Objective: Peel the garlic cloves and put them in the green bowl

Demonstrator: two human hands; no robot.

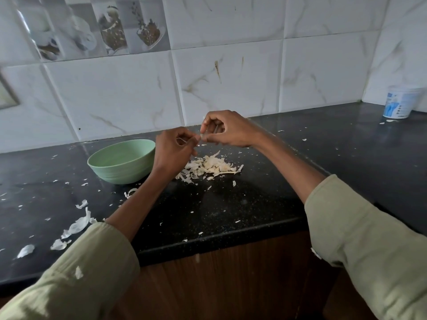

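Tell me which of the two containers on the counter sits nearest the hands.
The green bowl, just beside the left hand. The white tub stands far off in the right corner by the wall.

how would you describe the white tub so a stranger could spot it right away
Follow the black countertop to its far right end, where the tiled walls meet in a corner. The white tub stands there upright against the wall, with blue printing on its side. It is the only container there, far from the green bowl and the peel pile.

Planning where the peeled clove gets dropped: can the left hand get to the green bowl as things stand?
Probably yes: the left hand hovers just right of the bowl, nothing between them, though it is pinching the clove.
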